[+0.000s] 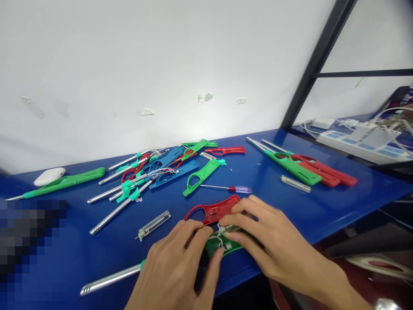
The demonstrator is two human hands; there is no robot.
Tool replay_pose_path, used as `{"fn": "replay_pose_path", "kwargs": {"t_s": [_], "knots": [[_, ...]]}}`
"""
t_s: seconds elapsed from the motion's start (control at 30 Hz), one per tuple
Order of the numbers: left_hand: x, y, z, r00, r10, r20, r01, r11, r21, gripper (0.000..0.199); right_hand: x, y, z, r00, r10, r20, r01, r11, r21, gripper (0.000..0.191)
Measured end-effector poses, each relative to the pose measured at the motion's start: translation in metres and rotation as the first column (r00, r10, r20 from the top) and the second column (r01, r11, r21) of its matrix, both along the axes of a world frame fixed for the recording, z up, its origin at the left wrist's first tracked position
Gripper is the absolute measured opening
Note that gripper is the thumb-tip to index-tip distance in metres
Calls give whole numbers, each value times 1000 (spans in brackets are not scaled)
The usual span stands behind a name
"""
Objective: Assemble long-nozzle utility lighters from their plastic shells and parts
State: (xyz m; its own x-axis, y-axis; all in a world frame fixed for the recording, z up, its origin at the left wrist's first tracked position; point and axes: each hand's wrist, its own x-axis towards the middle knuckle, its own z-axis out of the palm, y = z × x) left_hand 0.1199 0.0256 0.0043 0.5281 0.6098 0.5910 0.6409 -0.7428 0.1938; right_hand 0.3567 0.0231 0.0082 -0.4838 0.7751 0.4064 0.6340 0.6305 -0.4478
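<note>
Near the front edge lies an opened green lighter (211, 247), its metal tube (111, 279) pointing left. My left hand (176, 262) is closed around the lighter, thumb and fingers by its white wires (220, 241). With thumb and fingertips, my right hand (264, 232) grips a clear fuel tank (229, 229) over the green shell; the palm hides part of it. Just behind my hands rests a red handle half (222, 209). A loose clear fuel tank (154, 224) lies to the left, and a screwdriver (240, 189) with a purple handle lies farther back.
Taken-apart lighter pieces, including metal tubes (121, 218) and a blue handle half (174, 174), spread behind on the blue table (112, 249). Whole lighters (298, 168) and another fuel tank (295, 184) lie right. A white case (50, 176) and green lighter (71, 180) lie left.
</note>
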Motion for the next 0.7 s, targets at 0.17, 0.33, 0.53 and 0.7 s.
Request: {"fn": "replay_pose_path", "kwargs": {"t_s": [0.17,0.33,0.53,0.7], "knots": [[-6,-2,-6,996,-31,-85,27,999,-40,19,3,1,1,999,-18,-44,16,999,-37,21],[-3,0,-7,996,-17,-86,11,998,-65,19,8,2,-1,998,-7,-66,4,998,-58,19],[-1,-1,-3,996,-14,-83,7,997,-78,17,11,3,0,997,-8,-80,-2,992,-124,18],[-2,-1,-3,997,-16,-79,11,998,-69,15,17,4,1,995,14,-102,-29,989,-145,21]]}}
